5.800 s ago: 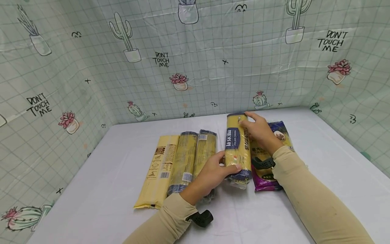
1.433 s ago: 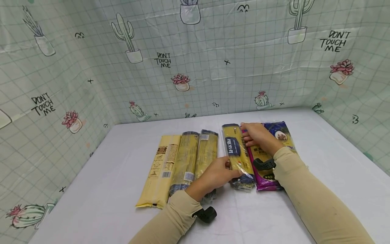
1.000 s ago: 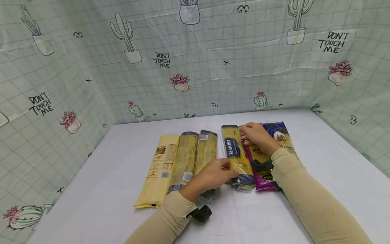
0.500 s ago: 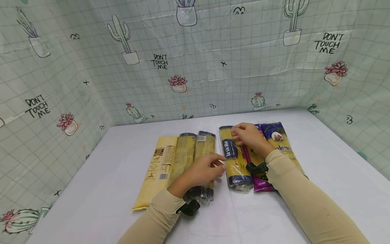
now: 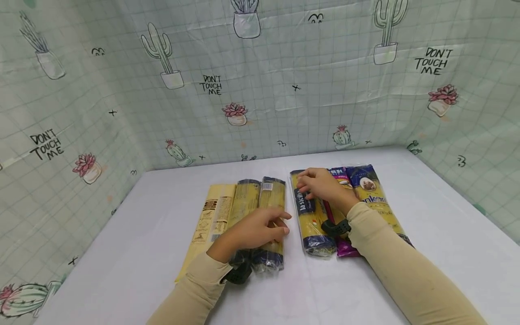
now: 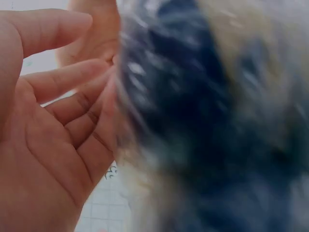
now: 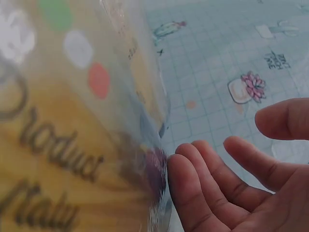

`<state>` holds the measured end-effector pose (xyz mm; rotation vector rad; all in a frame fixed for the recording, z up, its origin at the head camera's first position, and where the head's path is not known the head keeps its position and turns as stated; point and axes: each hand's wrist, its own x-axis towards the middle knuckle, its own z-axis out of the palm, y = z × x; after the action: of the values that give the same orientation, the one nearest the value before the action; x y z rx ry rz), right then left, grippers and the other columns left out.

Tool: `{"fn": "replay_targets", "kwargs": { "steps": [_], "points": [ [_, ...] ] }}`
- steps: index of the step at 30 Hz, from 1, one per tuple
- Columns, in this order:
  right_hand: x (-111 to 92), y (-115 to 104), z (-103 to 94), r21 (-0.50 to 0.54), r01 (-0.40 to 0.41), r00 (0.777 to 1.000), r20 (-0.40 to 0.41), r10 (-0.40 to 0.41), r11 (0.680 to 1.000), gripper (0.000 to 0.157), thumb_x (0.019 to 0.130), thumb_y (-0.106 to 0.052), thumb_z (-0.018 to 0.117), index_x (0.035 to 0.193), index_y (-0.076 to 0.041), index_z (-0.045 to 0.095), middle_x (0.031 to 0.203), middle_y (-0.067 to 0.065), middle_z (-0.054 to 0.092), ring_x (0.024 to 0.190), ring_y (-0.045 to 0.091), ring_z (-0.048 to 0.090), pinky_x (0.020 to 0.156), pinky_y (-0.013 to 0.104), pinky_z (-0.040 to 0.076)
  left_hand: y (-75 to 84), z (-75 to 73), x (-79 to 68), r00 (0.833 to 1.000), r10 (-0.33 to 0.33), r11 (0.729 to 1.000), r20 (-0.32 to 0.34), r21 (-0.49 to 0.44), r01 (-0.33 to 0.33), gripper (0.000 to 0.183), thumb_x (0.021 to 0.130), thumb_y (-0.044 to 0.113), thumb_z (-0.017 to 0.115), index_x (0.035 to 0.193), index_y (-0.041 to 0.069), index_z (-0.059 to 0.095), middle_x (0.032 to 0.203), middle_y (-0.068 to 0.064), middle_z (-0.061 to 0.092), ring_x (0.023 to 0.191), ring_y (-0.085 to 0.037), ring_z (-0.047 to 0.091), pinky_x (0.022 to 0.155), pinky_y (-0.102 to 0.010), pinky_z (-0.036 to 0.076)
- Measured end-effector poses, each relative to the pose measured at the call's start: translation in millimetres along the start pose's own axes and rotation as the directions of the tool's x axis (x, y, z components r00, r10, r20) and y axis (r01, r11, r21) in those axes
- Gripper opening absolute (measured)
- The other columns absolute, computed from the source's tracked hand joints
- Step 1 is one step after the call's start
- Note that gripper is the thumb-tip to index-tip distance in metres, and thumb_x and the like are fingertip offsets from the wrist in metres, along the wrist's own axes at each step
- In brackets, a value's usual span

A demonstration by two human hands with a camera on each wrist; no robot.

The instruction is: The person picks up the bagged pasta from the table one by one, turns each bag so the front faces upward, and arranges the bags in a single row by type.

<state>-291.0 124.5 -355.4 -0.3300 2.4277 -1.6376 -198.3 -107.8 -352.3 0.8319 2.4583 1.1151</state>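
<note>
My left hand (image 5: 256, 228), fingers loosely bent, hovers over two clear spaghetti packs with dark blue ends, the left one (image 5: 245, 196) and the right one (image 5: 272, 192). In the left wrist view a blurred blue-ended pack (image 6: 193, 96) fills the right side, beside the hand's extended fingers. My right hand (image 5: 325, 187) hangs relaxed above the "la sicilia" spaghetti pack (image 5: 314, 225), covering part of its upper half. Nothing is between its fingers in the right wrist view, where a printed pack (image 7: 72, 145) stands large at the left.
A pale yellow pack (image 5: 209, 221) lies leftmost in the row. Right of the "la sicilia" pack lie a purple-edged pasta pack (image 5: 345, 248), partly under the right arm, and a blue-and-yellow pack (image 5: 378, 198). The white table (image 5: 122, 253) meets a patterned cloth backdrop (image 5: 260, 108).
The "la sicilia" pack, gripped in both hands and raised earlier, now lies on the table between the groups. Both hands have let go and moved left, the left one over the clear packs.
</note>
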Motion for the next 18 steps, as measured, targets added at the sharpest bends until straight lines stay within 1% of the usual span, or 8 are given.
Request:
{"fn": "replay_targets", "kwargs": {
  "steps": [3, 7, 11, 14, 18],
  "points": [
    [1, 0, 0.6, 0.005, 0.006, 1.000, 0.007, -0.006, 1.000, 0.041, 0.106, -0.022, 0.047, 0.137, 0.004, 0.054, 0.121, 0.023, 0.063, 0.106, 0.032, 0.065, 0.078, 0.037, 0.058, -1.7, -1.5, -3.8, 1.000, 0.026, 0.999, 0.004, 0.042, -0.027, 0.039, 0.102, 0.025, 0.060, 0.138, 0.008, 0.059, 0.107, 0.003, 0.068, 0.085, -0.008, 0.066, 0.073, -0.029, 0.054],
    [5, 0, 8.3, 0.003, 0.004, 0.999, 0.040, -0.004, 1.000, 0.043, 0.106, -0.022, 0.048, 0.139, 0.004, 0.052, 0.125, 0.024, 0.060, 0.107, 0.032, 0.064, 0.078, 0.037, 0.058, -8.1, -0.8, -12.4, 0.998, 0.060, 0.996, -0.017, 0.070, -0.058, 0.037, 0.102, 0.021, 0.061, 0.136, 0.006, 0.061, 0.107, 0.003, 0.068, 0.089, -0.009, 0.064, 0.074, -0.028, 0.053],
    [8, -2, 13.0, -0.007, -0.005, 0.998, 0.058, 0.005, 1.000, 0.042, 0.106, -0.024, 0.048, 0.139, 0.002, 0.053, 0.128, 0.025, 0.058, 0.108, 0.032, 0.063, 0.078, 0.037, 0.057, -10.8, -1.8, -17.6, 0.997, 0.075, 0.994, -0.036, 0.079, -0.072, 0.036, 0.101, 0.017, 0.062, 0.134, 0.004, 0.061, 0.102, 0.002, 0.067, 0.085, -0.010, 0.063, 0.072, -0.029, 0.052],
    [13, -4, 16.4, -0.031, -0.009, 0.998, 0.069, 0.011, 0.999, 0.041, 0.106, -0.025, 0.049, 0.137, 0.002, 0.054, 0.125, 0.024, 0.058, 0.106, 0.032, 0.063, 0.076, 0.036, 0.057, -11.3, -2.8, -21.0, 0.996, 0.082, 0.993, -0.041, 0.084, -0.078, 0.036, 0.100, 0.015, 0.062, 0.134, 0.005, 0.062, 0.097, 0.005, 0.065, 0.080, -0.010, 0.061, 0.071, -0.029, 0.052],
    [21, -7, 22.3, -0.092, -0.013, 0.998, 0.066, 0.019, 0.996, 0.039, 0.104, -0.027, 0.051, 0.132, 0.000, 0.058, 0.115, 0.019, 0.063, 0.102, 0.030, 0.064, 0.073, 0.035, 0.057, -11.9, -4.5, -25.1, 0.995, 0.095, 0.988, -0.035, 0.129, -0.089, 0.034, 0.099, 0.011, 0.064, 0.133, 0.007, 0.063, 0.091, 0.009, 0.064, 0.077, -0.007, 0.059, 0.070, -0.028, 0.051]
  ]
}}
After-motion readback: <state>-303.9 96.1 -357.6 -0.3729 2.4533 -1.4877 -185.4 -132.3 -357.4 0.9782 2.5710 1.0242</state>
